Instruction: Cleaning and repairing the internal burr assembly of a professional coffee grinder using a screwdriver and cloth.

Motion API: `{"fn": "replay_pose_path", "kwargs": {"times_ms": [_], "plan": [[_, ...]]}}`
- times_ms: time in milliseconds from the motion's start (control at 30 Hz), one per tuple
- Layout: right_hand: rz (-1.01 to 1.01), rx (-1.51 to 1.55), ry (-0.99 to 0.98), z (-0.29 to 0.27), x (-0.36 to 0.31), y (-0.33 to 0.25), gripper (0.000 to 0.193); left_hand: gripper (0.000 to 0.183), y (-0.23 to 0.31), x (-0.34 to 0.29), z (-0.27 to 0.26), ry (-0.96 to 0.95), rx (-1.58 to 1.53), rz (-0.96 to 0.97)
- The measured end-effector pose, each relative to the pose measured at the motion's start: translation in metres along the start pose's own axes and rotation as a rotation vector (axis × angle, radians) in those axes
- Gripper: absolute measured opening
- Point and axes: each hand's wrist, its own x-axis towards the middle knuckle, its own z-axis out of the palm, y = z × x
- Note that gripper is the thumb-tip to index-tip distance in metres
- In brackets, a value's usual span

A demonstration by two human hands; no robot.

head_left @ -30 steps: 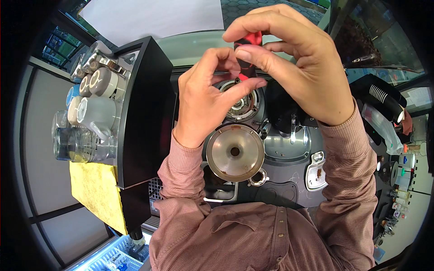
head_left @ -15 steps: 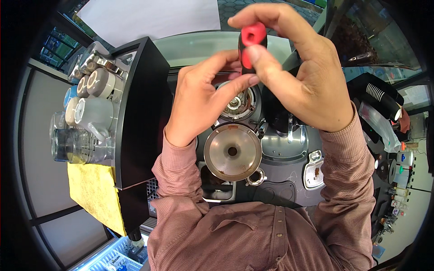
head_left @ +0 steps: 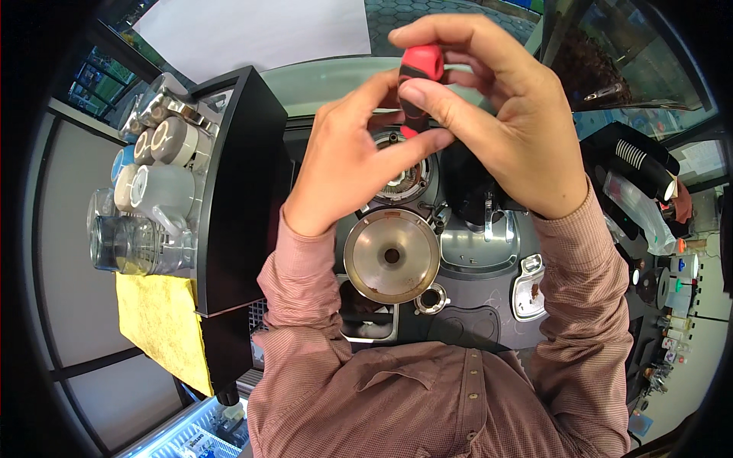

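My right hand [head_left: 510, 122] is pinching a red-and-black, round-ended handle [head_left: 421, 64] between thumb and fingers, seemingly for fine control. My left hand [head_left: 336, 153] is curling about its lower end, apparently for steadiness; whether it is gripping, I cannot tell. The handle is appearing over an open, round metal chamber [head_left: 412, 183], which is lying just far of a wide, conical steel funnel [head_left: 374, 267].
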Motion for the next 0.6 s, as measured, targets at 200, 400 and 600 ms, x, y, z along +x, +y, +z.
{"fn": "replay_pose_path", "kwargs": {"times_ms": [200, 400, 600], "plan": [[-0.100, -0.315, -0.084, -0.014, 0.002, -0.008, 0.036, 0.044, 0.007, 0.005, -0.010, -0.081, 0.089, -0.040], [-0.023, -0.036, -0.010, -0.010, -0.001, -0.004, 0.038, 0.048, 0.005, 0.004, -0.009, -0.025, -0.036, -0.071], [-0.027, -0.476, 0.036, 0.001, 0.009, -0.030, 0.037, 0.046, 0.001, 0.005, 0.002, 0.036, -0.060, 0.057]]}}
